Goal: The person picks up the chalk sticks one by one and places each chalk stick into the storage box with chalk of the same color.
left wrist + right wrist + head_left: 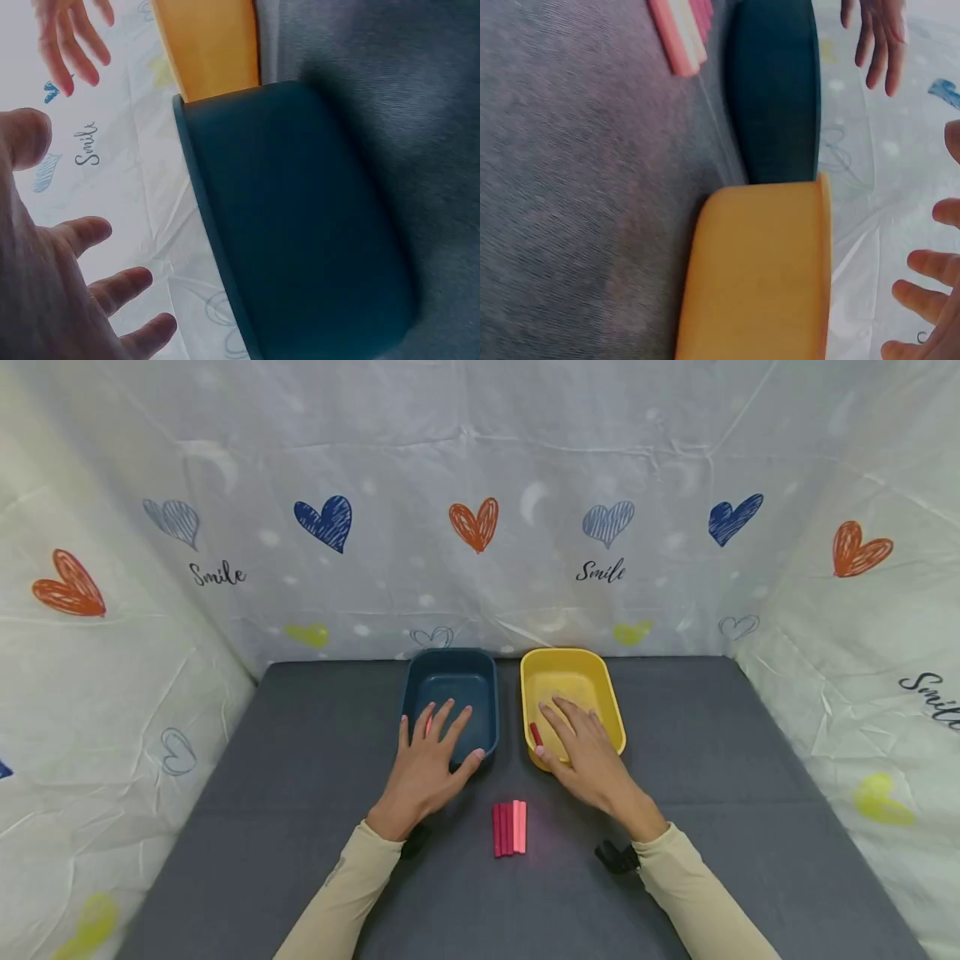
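My left hand point(424, 772) is held over the near part of a dark blue tub point(487, 693), fingers spread and nothing gripped. A pinkish-red stick point(429, 724) shows between its fingers, mostly hidden. Fingers likewise spread, my right hand point(588, 760) hovers above a yellow tub point(617, 718). By its thumb, a dark red stick point(536, 734) shows inside that tub. Both wrist views show empty palms above the tub rims. Between the forearms, several short sticks point(509, 828) lie side by side on the table, dark red on the left and pink on the right.
The two tubs stand side by side at the back of the grey cloth-covered table point(322, 735), with a narrow gap between them. Behind them and at both sides hangs a white sheet point(397, 577) printed with hearts. A dark strap device point(617, 857) sits at the right wrist.
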A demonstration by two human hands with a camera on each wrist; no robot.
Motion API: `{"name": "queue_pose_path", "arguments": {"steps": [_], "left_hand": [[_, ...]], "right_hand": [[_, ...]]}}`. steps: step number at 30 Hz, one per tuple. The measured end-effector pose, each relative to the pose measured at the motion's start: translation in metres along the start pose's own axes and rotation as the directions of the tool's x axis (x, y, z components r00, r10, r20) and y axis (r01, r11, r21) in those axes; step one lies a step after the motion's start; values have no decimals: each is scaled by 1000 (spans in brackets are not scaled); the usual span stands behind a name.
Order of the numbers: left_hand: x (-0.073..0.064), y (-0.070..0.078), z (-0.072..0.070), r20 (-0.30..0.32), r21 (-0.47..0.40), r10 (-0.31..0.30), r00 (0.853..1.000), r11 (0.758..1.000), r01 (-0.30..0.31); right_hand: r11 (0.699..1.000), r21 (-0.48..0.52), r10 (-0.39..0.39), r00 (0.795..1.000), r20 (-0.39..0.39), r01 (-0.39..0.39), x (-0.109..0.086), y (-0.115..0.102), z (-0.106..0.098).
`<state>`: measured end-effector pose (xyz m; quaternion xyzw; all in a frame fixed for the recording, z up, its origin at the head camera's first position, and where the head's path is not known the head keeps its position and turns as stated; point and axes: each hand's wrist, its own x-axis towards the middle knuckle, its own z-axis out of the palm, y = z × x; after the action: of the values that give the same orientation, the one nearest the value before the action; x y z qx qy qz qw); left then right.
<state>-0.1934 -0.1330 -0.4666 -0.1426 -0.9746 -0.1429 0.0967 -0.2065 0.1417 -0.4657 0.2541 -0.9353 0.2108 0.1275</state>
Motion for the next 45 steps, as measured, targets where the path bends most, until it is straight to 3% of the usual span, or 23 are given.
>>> {"name": "queue_pose_path", "arguments": {"steps": [6,12,20,29,37,45], "left_hand": [[-11,-8,2,-15,7,24,1000,1000,-24],[-17,-15,3,-7,2,28,1000,1000,-28],[-20,-25,5,-9,22,34,999,999,-33],[-25,-35,14,-3,61,81,997,995,-80],[-26,-39,23,-46,89,125,991,989,-120],[-27,-39,25,-42,93,116,992,989,-112]], "right_hand": [[997,63,-47,999,-25,49,-11,-6,4],[989,140,-41,998,-37,46,-25,-14,6],[985,151,-76,997,-27,79,-41,-25,12],[982,190,-7,995,104,-13,-55,-29,25],[982,174,30,968,247,-75,-59,-29,31],[978,182,41,948,317,-103,-60,-29,38]]}}
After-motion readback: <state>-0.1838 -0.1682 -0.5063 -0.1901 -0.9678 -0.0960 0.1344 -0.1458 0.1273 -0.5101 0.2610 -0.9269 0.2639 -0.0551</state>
